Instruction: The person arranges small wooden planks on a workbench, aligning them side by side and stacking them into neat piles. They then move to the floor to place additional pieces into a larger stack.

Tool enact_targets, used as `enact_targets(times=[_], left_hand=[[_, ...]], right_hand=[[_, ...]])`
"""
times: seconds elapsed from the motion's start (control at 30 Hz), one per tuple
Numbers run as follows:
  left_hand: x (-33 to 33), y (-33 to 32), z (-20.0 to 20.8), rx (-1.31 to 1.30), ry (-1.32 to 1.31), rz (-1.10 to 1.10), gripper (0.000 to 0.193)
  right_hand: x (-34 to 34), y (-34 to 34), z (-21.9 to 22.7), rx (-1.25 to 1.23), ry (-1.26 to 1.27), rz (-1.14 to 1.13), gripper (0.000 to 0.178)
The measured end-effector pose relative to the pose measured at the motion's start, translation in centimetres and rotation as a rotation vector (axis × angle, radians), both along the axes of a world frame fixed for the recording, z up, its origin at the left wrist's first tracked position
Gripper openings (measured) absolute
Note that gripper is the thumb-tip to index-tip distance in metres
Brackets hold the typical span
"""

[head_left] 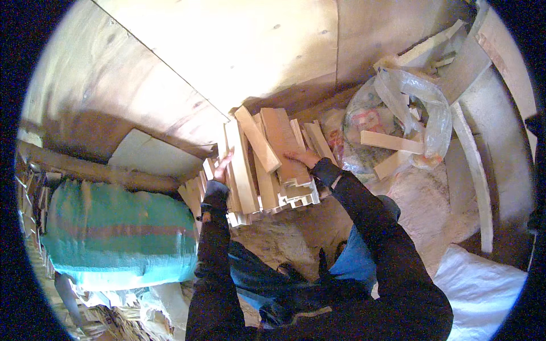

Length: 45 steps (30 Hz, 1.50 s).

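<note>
A stack of cut wooden blocks [267, 184] stands in front of me, against the plywood wall. My left hand [222, 168] grips the left side of the stack, beside a long pale block [243, 176]. On the other side, my right hand [305, 158] presses on a wider reddish-brown board [282, 136], its fingers reaching over the face. One loose block [257, 139] leans at a slant across the top, between the hands. The undersides of both hands are hidden. Uneven pale block ends show along the near edge of the stack.
A green wrapped bundle [122, 233] lies at the left. To the right sits a clear plastic bag [435, 116] with wood pieces in and over it. A long curved-looking strip [479, 176] leans farther right, above a white sack [478, 284]. Plywood panels [256, 51] rise behind.
</note>
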State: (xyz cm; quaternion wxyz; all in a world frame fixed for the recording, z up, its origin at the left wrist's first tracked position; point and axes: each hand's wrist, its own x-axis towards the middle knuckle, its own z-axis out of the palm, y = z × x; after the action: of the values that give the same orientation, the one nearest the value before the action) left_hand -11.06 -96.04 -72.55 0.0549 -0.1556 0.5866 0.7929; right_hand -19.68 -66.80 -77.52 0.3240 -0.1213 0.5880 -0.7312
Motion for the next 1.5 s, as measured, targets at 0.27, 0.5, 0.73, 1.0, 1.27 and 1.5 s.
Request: enact_targets(times=[0.27,0.5,0.73,1.0,1.27,1.5], left_hand=[[0.5,-5.7,-10.4,-0.139,0.014,0.014,0.052],[0.8,-7.8,-13.0,-0.31,0.185,-0.131,0.044],[1.2,-6.4,-8.1,-0.261,0.094,-0.138,0.047],[-1.1,-5.0,-9.1,-0.217,-0.073,0.086,0.061],[3.4,-3.4,-8.9,-0.067,-0.083,-0.008,0.073],[5.3,1.1,-2.0,-0.103,-0.221,0.033,0.061]], right_hand=[[0.7,-0.2,0.2,0.177,0.112,0.015,0.053],[1.0,-0.3,0.9,0.035,0.021,-0.013,0.058],[3.2,0.8,1.1,0.003,0.049,-0.053,0.051],[2.4,-0.4,-1.5,0.016,0.026,-0.027,0.046],[5.6,1.9,1.6,-0.004,0.141,-0.132,0.057],[5.6,1.9,3.4,-0.016,-0.02,-0.003,0.066]])
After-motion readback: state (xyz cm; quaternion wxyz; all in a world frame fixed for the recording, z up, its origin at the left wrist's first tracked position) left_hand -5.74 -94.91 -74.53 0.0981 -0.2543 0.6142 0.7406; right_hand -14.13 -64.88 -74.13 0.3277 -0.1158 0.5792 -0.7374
